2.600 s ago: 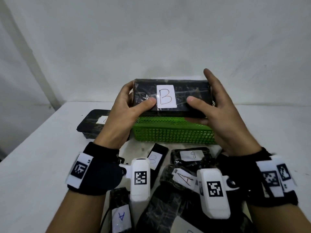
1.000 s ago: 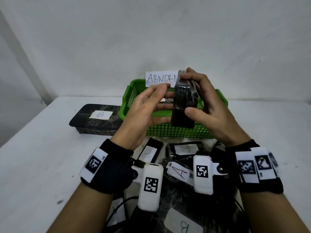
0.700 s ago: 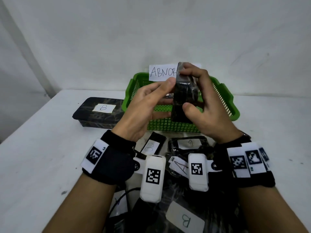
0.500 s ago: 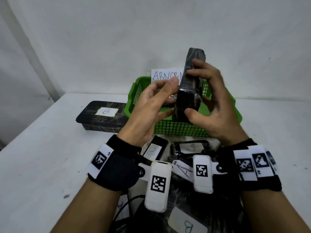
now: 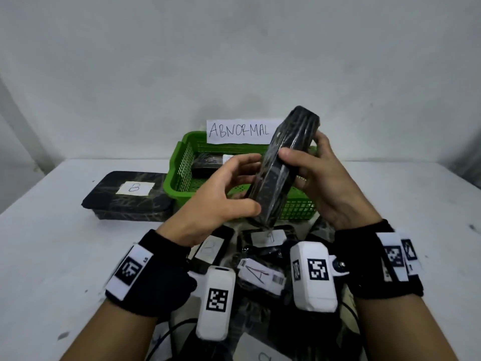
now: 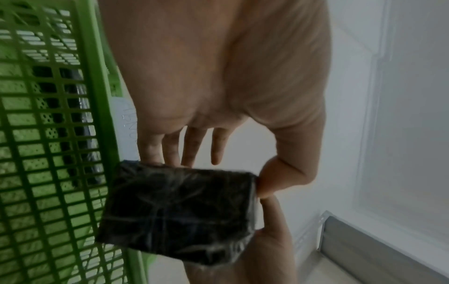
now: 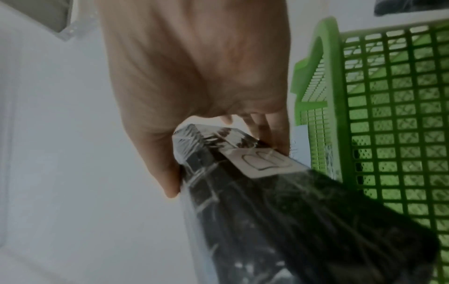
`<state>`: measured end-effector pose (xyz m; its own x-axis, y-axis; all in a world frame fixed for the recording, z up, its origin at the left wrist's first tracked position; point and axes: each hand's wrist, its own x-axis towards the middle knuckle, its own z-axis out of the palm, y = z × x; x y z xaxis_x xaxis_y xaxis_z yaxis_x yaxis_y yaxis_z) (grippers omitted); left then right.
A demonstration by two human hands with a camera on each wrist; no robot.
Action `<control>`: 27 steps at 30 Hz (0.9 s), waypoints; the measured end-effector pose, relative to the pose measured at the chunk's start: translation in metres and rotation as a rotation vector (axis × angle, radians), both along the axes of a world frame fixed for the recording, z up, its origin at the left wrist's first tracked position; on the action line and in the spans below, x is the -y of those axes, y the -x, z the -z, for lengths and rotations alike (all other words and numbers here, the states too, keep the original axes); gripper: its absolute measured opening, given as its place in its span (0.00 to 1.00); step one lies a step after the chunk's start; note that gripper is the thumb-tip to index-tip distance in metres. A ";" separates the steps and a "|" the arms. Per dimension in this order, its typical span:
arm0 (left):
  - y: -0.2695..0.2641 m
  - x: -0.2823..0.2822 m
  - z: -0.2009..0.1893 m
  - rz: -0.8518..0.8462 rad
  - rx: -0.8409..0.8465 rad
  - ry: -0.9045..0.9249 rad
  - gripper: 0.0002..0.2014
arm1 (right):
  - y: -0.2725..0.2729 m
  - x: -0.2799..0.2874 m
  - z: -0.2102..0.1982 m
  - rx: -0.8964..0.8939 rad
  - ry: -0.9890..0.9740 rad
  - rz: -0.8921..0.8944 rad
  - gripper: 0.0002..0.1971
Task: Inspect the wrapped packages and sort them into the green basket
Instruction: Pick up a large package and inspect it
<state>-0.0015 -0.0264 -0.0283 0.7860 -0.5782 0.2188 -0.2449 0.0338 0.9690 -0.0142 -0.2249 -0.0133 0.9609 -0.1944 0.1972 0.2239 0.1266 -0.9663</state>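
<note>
A black wrapped package (image 5: 283, 165) stands on end in the air, its top leaning right, just in front of the green basket (image 5: 179, 162). My left hand (image 5: 250, 186) pinches its lower left edge between thumb and fingers. My right hand (image 5: 299, 152) grips its upper part, thumb in front and fingers behind. In the right wrist view the package (image 7: 291, 221) shows a white label marked B (image 7: 267, 161). The left wrist view shows the package's end (image 6: 177, 211) beside the basket wall (image 6: 48, 153). Another black package (image 5: 208, 165) lies inside the basket.
A paper sign reading ABNORMAL (image 5: 238, 131) stands on the basket's far rim. A flat black package labelled B (image 5: 130, 196) lies on the white table left of the basket. Several labelled packages (image 5: 260, 276) are piled near me, under my wrists.
The package was held flat with its B label towards me, then turned on end. In the last half second its top has tipped to the right and my left hand has slid lower.
</note>
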 end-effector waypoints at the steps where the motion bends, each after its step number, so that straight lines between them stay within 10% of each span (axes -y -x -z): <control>1: 0.002 0.000 -0.001 -0.005 0.012 0.003 0.42 | 0.001 -0.002 -0.002 0.001 -0.004 0.001 0.54; 10: 0.007 0.004 -0.005 -0.069 0.068 0.006 0.44 | 0.012 -0.018 -0.010 0.185 0.154 0.064 0.55; 16: 0.013 0.002 -0.019 -0.190 0.400 0.014 0.42 | 0.026 -0.027 -0.017 0.283 0.320 -0.062 0.53; 27: 0.009 -0.001 -0.011 -0.144 0.413 -0.021 0.44 | 0.033 -0.026 -0.028 0.190 -0.056 -0.326 0.65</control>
